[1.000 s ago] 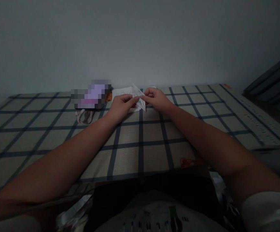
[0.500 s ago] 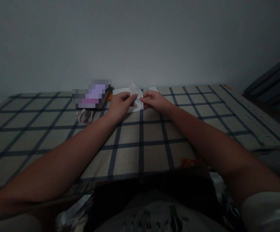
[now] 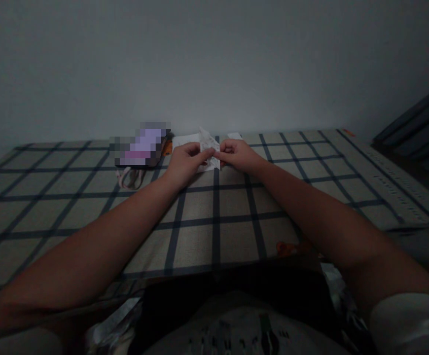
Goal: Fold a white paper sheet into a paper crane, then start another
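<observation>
White folded paper [image 3: 210,144], creased and pointed, pinched between left hand [image 3: 185,161] and right hand [image 3: 237,153].

Dim bedroom in a home, wide bed covered with a checked sheet [image 3: 214,207], its far edge set against a plain grey wall [image 3: 214,59], low light throughout

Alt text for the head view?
Left hand and right hand pinch a small folded paper between them, over a checked cloth. A flat white sheet lies just behind, a blurred purple object to its left, a plain wall beyond.
</observation>
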Demonstrator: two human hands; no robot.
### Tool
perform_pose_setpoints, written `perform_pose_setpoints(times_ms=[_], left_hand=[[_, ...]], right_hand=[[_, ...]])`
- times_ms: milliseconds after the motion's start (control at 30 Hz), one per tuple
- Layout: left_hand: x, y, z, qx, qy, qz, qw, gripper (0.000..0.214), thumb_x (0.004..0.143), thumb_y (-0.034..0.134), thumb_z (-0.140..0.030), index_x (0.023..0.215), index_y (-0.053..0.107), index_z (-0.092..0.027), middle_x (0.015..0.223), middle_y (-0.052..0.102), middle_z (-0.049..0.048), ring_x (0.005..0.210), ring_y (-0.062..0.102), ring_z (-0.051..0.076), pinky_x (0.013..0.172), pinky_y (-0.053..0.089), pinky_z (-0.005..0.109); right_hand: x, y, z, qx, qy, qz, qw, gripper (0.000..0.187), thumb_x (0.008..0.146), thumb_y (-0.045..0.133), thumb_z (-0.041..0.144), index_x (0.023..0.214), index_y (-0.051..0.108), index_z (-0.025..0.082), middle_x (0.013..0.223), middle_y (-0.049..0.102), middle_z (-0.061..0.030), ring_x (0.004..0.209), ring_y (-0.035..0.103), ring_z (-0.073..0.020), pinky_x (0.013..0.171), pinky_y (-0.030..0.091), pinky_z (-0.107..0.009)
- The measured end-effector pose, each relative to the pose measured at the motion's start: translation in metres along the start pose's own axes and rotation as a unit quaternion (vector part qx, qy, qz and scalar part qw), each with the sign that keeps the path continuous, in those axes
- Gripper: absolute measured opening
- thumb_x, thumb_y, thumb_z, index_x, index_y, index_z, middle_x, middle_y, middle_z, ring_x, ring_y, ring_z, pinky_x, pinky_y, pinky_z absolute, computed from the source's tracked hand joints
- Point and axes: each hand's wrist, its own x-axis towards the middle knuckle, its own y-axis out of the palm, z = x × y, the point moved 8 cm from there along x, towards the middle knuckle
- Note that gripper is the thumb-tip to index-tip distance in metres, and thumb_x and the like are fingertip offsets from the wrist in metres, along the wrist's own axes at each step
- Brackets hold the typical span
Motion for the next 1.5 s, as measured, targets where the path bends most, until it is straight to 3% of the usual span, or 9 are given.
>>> perform_pose_setpoints(times_ms=[267,467,733,900,1067,1300,1500], left_hand=[[-0.001,-0.002,-0.002,-0.048,-0.003,-0.02,0.999,0.036,0.072,0.08,-0.049,0.074,0.069,-0.015,0.071,0.067,0.0017,0.063,0.058,0.013,0.061,0.048,0.024],[0.0,-0.001,0.001,-0.068,-0.02,-0.02,0.997,0.034,0.07,0.082,-0.047,0.074,0.069,-0.016,0.071,0.067,0.0011,0.064,0.058,0.012,0.061,0.05,0.024],[0.0,0.001,-0.001,-0.07,0.008,-0.003,0.997,0.038,0.07,0.083,-0.051,0.07,0.069,-0.016,0.067,0.065,0.0008,0.061,0.057,0.011,0.06,0.047,0.023],[0.005,-0.003,0.01,-0.057,0.01,-0.015,0.998,0.049,0.081,0.069,-0.064,0.065,0.068,-0.017,0.063,0.062,0.002,0.058,0.056,0.013,0.057,0.046,0.025],[0.003,-0.011,0.003,0.006,0.048,-0.044,0.998,0.049,0.085,0.067,-0.06,0.06,0.067,-0.018,0.056,0.059,0.0016,0.054,0.053,0.012,0.053,0.041,0.025],[0.006,-0.021,0.006,0.012,0.047,-0.105,0.993,0.053,0.087,0.061,-0.063,0.057,0.059,-0.019,0.057,0.057,0.0001,0.054,0.053,0.012,0.054,0.044,0.023],[0.002,-0.013,0.001,-0.058,0.018,-0.079,0.995,0.046,0.085,0.063,-0.063,0.069,0.065,-0.02,0.066,0.061,0.0016,0.062,0.056,0.013,0.057,0.047,0.024]], right_hand=[[-0.001,0.008,0.005,-0.046,-0.022,0.055,0.997,0.025,0.091,0.064,0.034,0.075,0.059,0.015,0.063,0.058,0.0017,0.063,0.055,-0.0105,0.062,0.043,-0.024],[-0.001,0.008,0.007,-0.075,-0.052,0.056,0.994,0.028,0.09,0.065,0.033,0.07,0.056,0.015,0.064,0.058,0.001,0.064,0.054,-0.0112,0.063,0.04,-0.025],[-0.002,0.009,0.009,-0.072,-0.059,0.059,0.994,0.032,0.093,0.062,0.039,0.073,0.055,0.016,0.064,0.054,0.0021,0.065,0.052,-0.0112,0.06,0.039,-0.024],[-0.001,0.007,0.009,-0.084,-0.064,0.056,0.993,0.033,0.093,0.062,0.038,0.07,0.053,0.016,0.063,0.053,0.0024,0.062,0.05,-0.0105,0.059,0.037,-0.024],[-0.001,0.011,0.01,-0.086,-0.059,0.074,0.992,0.033,0.093,0.063,0.037,0.07,0.052,0.016,0.063,0.051,0.0029,0.063,0.049,-0.0105,0.06,0.037,-0.024],[-0.002,0.012,0.006,-0.06,-0.037,0.076,0.995,0.031,0.093,0.063,0.034,0.07,0.05,0.017,0.064,0.055,0.0017,0.064,0.053,-0.0115,0.06,0.039,-0.024],[-0.001,0.01,0.005,-0.067,-0.039,0.068,0.995,0.03,0.093,0.062,0.033,0.07,0.051,0.017,0.063,0.055,0.0017,0.062,0.051,-0.0111,0.059,0.037,-0.024]])
